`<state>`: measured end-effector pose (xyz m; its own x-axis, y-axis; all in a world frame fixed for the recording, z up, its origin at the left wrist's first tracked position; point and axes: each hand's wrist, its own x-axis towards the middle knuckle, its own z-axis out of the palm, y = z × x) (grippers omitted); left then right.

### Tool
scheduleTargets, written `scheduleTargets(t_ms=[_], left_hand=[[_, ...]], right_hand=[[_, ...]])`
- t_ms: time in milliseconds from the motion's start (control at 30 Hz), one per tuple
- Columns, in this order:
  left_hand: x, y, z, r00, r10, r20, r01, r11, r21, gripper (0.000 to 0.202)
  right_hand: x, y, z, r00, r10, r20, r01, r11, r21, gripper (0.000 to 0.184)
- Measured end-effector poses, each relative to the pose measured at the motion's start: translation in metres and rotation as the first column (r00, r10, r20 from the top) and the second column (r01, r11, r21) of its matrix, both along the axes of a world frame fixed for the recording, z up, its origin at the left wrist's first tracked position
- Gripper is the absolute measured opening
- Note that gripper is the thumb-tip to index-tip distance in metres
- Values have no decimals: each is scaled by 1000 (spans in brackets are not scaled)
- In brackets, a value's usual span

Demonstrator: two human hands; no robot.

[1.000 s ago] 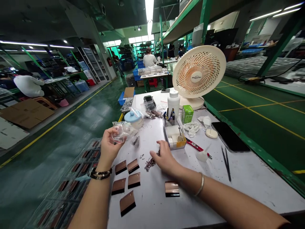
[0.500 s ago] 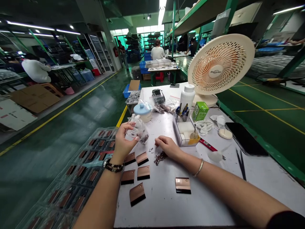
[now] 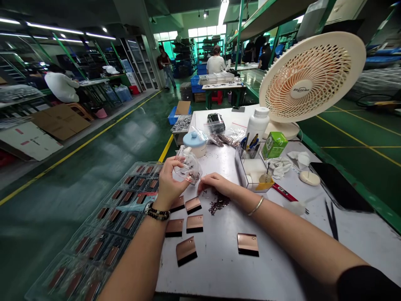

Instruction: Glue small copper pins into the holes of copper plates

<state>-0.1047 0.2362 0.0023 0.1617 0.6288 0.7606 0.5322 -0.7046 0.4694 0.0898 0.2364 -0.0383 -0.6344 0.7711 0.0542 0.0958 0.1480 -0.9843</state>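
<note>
My left hand [image 3: 171, 179] grips a clear plastic bag [image 3: 190, 166] with small dark pieces, which look like screws, in its lower part. Close by its right side is my right hand [image 3: 216, 184], its fingers curled and pressed together over the table; what they hold, if anything, is hidden. Under and in front of that hand lies a loose pile of small brown screws [image 3: 218, 204]. Several copper-coloured plates with black edges [image 3: 194, 223] lie below my left hand. Another such plate [image 3: 248, 243] lies apart, nearer my right forearm.
Clear trays of copper-coloured parts [image 3: 128, 196] stand left of the white table [image 3: 219, 267]. A blue-lidded jar [image 3: 194, 144], a white bottle [image 3: 257, 123] and a tool box [image 3: 252, 171] sit behind my hands. Right are a fan [image 3: 310, 83], tweezers [image 3: 331, 219] and a phone [image 3: 341, 186].
My right hand has come up beside the bag, and its fingers now nearly meet the bag's lower edge. The left hand still holds the bag. The whole view has shifted slightly.
</note>
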Motion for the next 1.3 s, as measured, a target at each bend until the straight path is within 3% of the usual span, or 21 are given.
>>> scheduleTargets(t_ms=[167, 400, 567, 800, 1300], left_hand=[[1, -1, 0, 1000, -5, -9, 5, 1000, 8, 25], [-1, 0, 0, 1000, 12, -2, -12, 1000, 3, 27], [-2, 1, -2, 1000, 15, 4, -15, 1000, 8, 27], [-2, 2, -3, 1000, 3, -1, -2, 1000, 21, 26], [-4, 6, -4, 1000, -14, -2, 14, 998, 64, 27]], right_hand=[[0, -1, 3, 995, 63, 74, -65, 997, 31, 42], [10, -15, 10, 979, 53, 198, -68, 995, 69, 42], [17, -19, 8, 986, 57, 156, -59, 998, 14, 44], [18, -7, -5, 998, -60, 20, 61, 998, -31, 41], [11, -27, -2, 986, 163, -28, -166, 974, -154, 53]])
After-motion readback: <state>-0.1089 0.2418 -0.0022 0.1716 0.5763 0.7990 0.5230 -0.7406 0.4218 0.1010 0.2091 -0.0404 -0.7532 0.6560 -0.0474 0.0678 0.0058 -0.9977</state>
